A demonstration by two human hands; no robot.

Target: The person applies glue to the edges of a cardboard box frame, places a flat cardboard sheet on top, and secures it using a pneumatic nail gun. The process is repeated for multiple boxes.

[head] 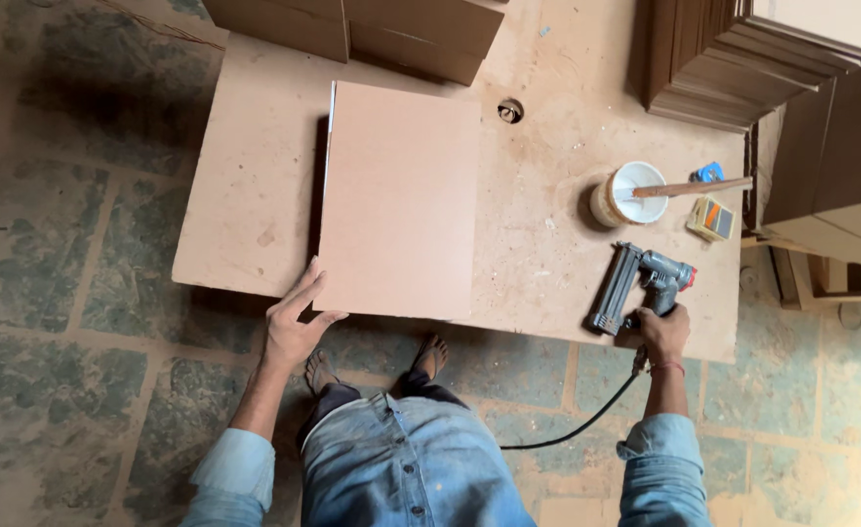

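Hands on board (399, 200) and nail gun (639, 285)

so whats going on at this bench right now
A person stands at a low board worktable. Their left hand rests on the near corner of a flat square panel lying on the table. Their right hand grips the handle of a grey nail gun, which sits on the table with its hose trailing down. A white tub with a stick across it stands beyond the gun.
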